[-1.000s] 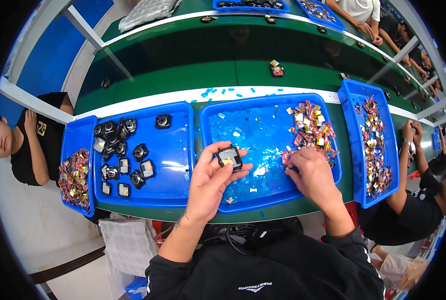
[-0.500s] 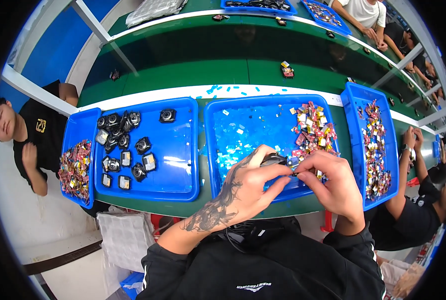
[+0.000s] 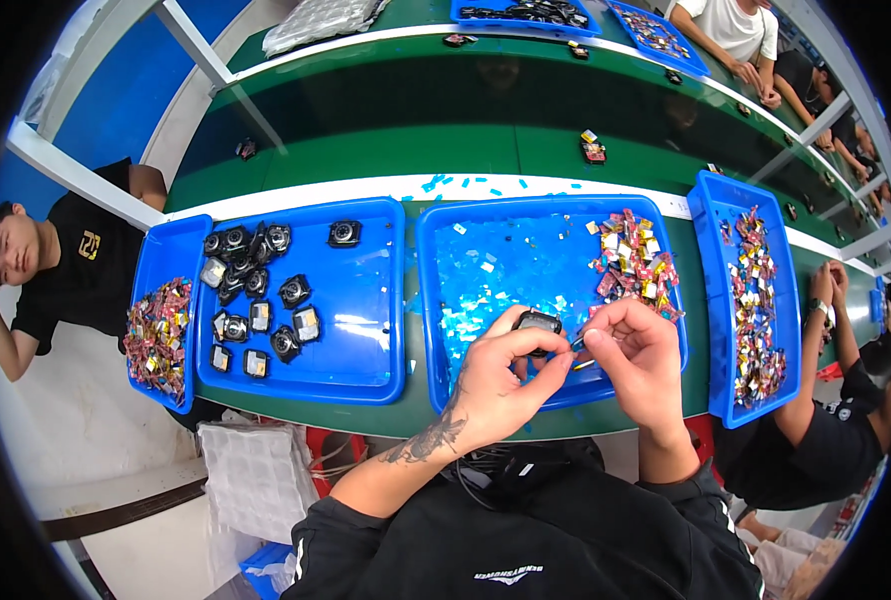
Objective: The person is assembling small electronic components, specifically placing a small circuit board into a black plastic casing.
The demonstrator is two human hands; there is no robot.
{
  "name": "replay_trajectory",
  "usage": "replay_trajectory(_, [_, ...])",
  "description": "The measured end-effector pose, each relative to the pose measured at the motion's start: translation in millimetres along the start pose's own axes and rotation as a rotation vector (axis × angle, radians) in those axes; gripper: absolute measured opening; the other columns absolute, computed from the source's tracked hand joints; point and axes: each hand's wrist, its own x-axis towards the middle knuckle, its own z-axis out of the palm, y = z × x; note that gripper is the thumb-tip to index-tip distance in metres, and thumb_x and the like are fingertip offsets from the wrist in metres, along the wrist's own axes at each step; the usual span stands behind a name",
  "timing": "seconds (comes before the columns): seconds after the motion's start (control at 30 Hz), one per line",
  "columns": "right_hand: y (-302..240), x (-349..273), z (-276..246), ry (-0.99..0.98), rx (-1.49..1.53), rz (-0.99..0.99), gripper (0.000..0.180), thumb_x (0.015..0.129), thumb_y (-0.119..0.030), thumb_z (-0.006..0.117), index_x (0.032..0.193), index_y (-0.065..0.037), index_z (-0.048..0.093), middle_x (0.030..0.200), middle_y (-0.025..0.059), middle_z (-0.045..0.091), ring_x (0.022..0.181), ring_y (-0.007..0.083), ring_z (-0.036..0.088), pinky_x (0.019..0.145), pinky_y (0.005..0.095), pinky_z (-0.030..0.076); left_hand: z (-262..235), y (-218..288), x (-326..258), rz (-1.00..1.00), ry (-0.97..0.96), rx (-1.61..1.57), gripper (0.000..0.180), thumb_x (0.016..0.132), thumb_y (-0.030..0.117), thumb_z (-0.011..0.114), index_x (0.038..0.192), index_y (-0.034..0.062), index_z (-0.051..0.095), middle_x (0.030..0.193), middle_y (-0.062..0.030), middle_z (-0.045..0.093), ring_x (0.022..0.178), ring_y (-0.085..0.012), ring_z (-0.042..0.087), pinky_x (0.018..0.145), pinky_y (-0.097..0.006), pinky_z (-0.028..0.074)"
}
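My left hand (image 3: 501,380) is closed around a black watch-like case (image 3: 539,322), its opening facing up and showing a greyish inside. Thumb and forefinger of that hand meet at the case's near side. Close beside it, my right hand (image 3: 641,350) pinches a small thin piece (image 3: 579,344), too small to name. Both hands are over the near part of a blue tray (image 3: 426,330). Inside this tray lie scattered bits of blue film (image 3: 476,265) and, at the right, a heap of small red, yellow and white electronic parts (image 3: 634,258).
On the left, another blue tray (image 3: 366,388) holds several black cases (image 3: 256,250). Narrow blue trays with electronic parts stand at the far left (image 3: 161,330) and right (image 3: 756,300). Beyond a white rail (image 3: 366,190) runs a green belt (image 3: 446,150). People sit on both sides.
My fingertips have come slightly apart, and the case has tilted so its opening shows. The person at the left has raised a hand to the head. The whole view has shifted slightly.
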Motion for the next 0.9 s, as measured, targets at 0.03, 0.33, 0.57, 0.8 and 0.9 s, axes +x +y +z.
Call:
replay_trajectory(0.03, [1, 1, -1, -0.001, -0.014, 0.022, 0.004, 0.093, -0.001, 0.060, 0.092, 0.002, 0.057, 0.082, 0.0016, 0.060, 0.076, 0.0048, 0.057, 0.062, 0.0203, 0.049, 0, 1, 0, 0.020, 0.004, 0.019, 0.012, 0.081, 0.010, 0.073, 0.093, 0.0072, 0.071, 0.094, -0.0034, 0.058, 0.061, -0.0060, 0.049, 0.051, -0.021, 0.037])
replay_trajectory(0.33, [4, 9, 16, 0.073, -0.878, -0.439, 0.012, 0.083, 0.000, 0.067, 0.086, -0.002, 0.055, 0.072, 0.0088, 0.056, 0.063, 0.0252, 0.057, 0.055, 0.0359, 0.044, -1, 1, -2, 0.057, 0.096, 0.093, 0.010, 0.080, 0.007, 0.073, 0.090, 0.0067, 0.072, 0.090, -0.0056, 0.061, 0.065, -0.0091, 0.056, 0.052, -0.024, 0.041])
replay_trajectory(0.57, [10, 2, 7, -0.001, -0.475, -0.158, 0.007, 0.088, 0.003, 0.061, 0.090, 0.001, 0.054, 0.075, 0.0108, 0.058, 0.067, 0.0222, 0.060, 0.061, 0.0316, 0.047, -7, -1, -4, 0.040, 0.124, 0.093, 0.009, 0.081, 0.005, 0.073, 0.089, 0.0065, 0.072, 0.091, -0.0041, 0.064, 0.066, -0.0050, 0.051, 0.051, -0.019, 0.037])
replay_trajectory(0.8, [9, 8, 15, 0.006, -0.674, -0.417, 0.010, 0.083, 0.005, 0.064, 0.087, 0.001, 0.056, 0.076, 0.0114, 0.060, 0.066, 0.0261, 0.060, 0.060, 0.0344, 0.047, -3, -2, -7, 0.021, 0.107, 0.040, 0.012, 0.082, 0.004, 0.072, 0.093, 0.0061, 0.072, 0.093, -0.0043, 0.062, 0.072, -0.0064, 0.055, 0.053, -0.020, 0.039])
replay_trajectory(0.9, [2, 6, 15, -0.061, -0.741, -0.498, 0.012, 0.080, 0.006, 0.066, 0.085, 0.000, 0.057, 0.077, 0.0116, 0.061, 0.066, 0.0277, 0.060, 0.060, 0.0361, 0.047, -2, -10, -5, 0.085, 0.144, 0.039, 0.010, 0.080, 0.006, 0.072, 0.090, 0.0040, 0.071, 0.090, -0.0053, 0.062, 0.059, -0.0073, 0.052, 0.048, -0.022, 0.037])
